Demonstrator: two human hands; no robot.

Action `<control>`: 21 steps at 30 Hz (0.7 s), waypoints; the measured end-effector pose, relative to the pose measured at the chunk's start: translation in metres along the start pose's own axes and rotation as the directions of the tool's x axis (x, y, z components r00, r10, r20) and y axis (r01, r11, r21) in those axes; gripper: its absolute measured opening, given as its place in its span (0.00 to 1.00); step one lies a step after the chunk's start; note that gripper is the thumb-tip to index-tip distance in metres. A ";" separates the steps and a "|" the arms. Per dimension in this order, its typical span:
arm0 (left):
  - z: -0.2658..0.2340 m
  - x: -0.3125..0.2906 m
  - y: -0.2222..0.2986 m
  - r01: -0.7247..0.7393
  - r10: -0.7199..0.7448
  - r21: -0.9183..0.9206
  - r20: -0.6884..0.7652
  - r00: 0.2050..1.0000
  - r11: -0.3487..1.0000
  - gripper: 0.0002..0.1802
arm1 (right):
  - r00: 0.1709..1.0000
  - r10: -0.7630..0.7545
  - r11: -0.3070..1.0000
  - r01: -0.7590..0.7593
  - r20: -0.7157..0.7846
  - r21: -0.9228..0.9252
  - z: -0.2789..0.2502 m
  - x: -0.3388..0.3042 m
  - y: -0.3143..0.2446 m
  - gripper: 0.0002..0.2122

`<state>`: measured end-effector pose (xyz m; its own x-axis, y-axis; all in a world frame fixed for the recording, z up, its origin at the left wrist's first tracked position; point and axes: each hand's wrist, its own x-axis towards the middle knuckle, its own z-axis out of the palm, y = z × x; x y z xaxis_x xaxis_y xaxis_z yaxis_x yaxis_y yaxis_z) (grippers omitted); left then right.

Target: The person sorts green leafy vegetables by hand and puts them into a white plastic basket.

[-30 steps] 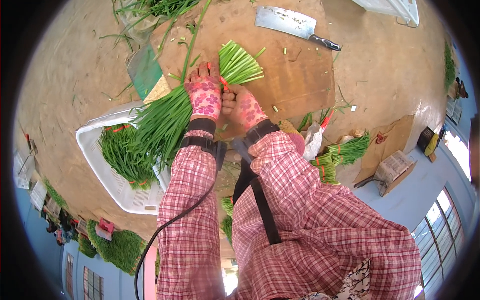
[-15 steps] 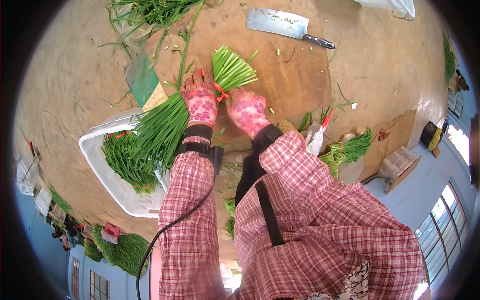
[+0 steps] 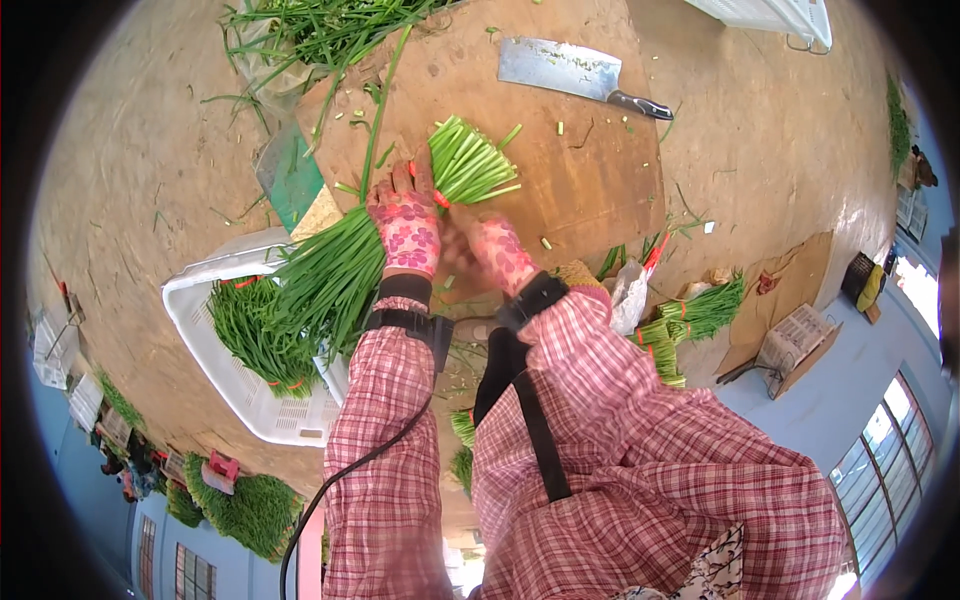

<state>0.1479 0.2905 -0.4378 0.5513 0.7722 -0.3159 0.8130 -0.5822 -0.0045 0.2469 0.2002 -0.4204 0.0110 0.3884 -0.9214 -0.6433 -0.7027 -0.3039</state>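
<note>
A bunch of green chives [image 3: 330,262] lies slantwise across the wooden board, its pale cut ends [image 3: 470,165] at the upper right. A red band [image 3: 441,199] circles it just below those ends. My left hand [image 3: 408,220], in a pink flowered fingerless glove, presses over the bunch with its fingers closed around it beside the band. Close by on the right is my right hand [image 3: 497,250], gloved alike, near the underside of the band. Its fingers are smeared by motion, so their grip is unclear.
A cleaver [image 3: 560,68] rests on the board [image 3: 590,190]. Left of me, a white plastic crate [image 3: 190,310] holds banded bunches. Loose greens [image 3: 330,30] are heaped at the far left. More banded bunches [image 3: 700,310] lie right, near a newspaper-covered box [image 3: 795,340].
My right hand has drawn slightly down from the red band, its fingers now blurred. The band's loose ends no longer show as plainly. My left hand keeps its hold; the whole view has shifted slightly.
</note>
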 end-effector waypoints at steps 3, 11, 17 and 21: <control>-0.015 0.003 0.008 0.021 -0.015 -0.046 0.126 0.992 0.999 0.54 | 0.621 -0.749 0.511 0.316 -0.233 -0.799 -0.012 -0.014 -0.050 0.15; -0.001 0.002 0.005 0.029 -0.027 -0.026 0.061 0.998 0.999 0.59 | 0.709 -0.666 0.633 0.371 -0.233 -0.680 -0.002 0.017 -0.099 0.10; -0.004 0.001 0.006 0.022 -0.021 -0.042 0.037 0.999 0.999 0.60 | 0.729 -0.665 0.579 0.368 -0.161 -0.727 -0.001 0.024 -0.098 0.11; -0.006 -0.002 0.009 0.043 -0.040 -0.075 0.033 0.999 0.996 0.59 | 0.735 -0.658 0.656 0.453 -0.163 -0.604 -0.004 0.016 -0.092 0.11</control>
<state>0.1555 0.2855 -0.4314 0.5115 0.7863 -0.3466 0.8476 -0.5279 0.0532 0.3096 0.2687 -0.4079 0.5562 0.6510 -0.5166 0.0456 -0.6446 -0.7632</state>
